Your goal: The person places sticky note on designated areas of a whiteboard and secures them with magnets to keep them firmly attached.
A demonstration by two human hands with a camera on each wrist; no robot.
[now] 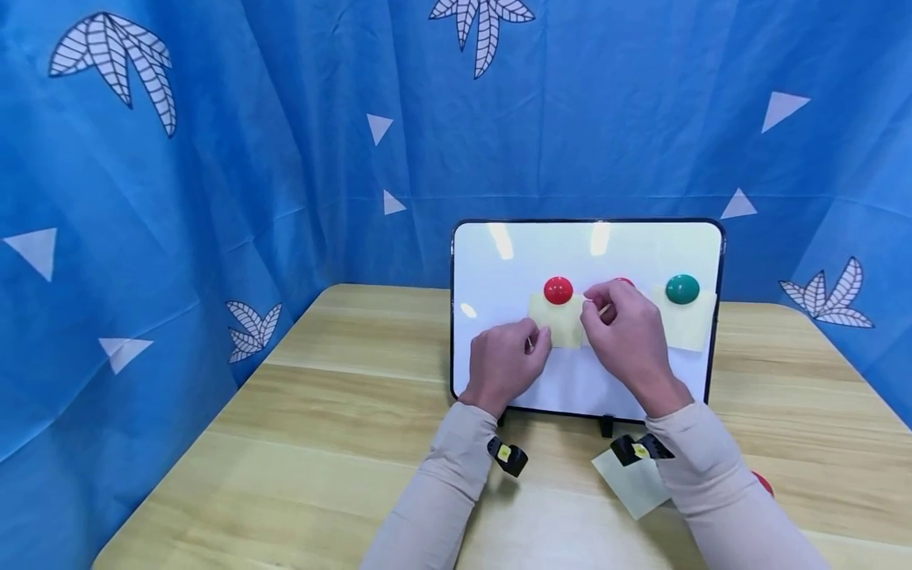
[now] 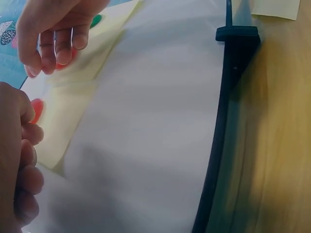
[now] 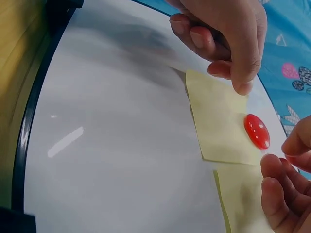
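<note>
On the whiteboard (image 1: pixel 492 273), a red magnet (image 1: pixel 559 290) sits at the top of a yellow sticky note (image 1: pixel 566 323). My left hand (image 1: pixel 502 360) is at this note's left edge, fingers curled, thumb and index finger seeming to pinch it. My right hand (image 1: pixel 630 336) is over the neighbouring sticky note (image 3: pixel 243 194), thumb and index finger close together near the first note's upper right corner; whether paper lies between them is unclear. Behind this hand, another red magnet (image 1: pixel 625 281) shows only in part. Farther right, a green magnet (image 1: pixel 682 289) sits on a pale sticky note (image 1: pixel 687 324).
The whiteboard stands tilted on black feet (image 1: pixel 607 426) on a wooden table (image 1: pixel 321 443). Loose pale sticky notes (image 1: pixel 634 483) lie by my right sleeve, and a red magnet (image 1: pixel 763 483) peeks out behind it. A blue patterned curtain (image 1: pixel 627 142) hangs around the table.
</note>
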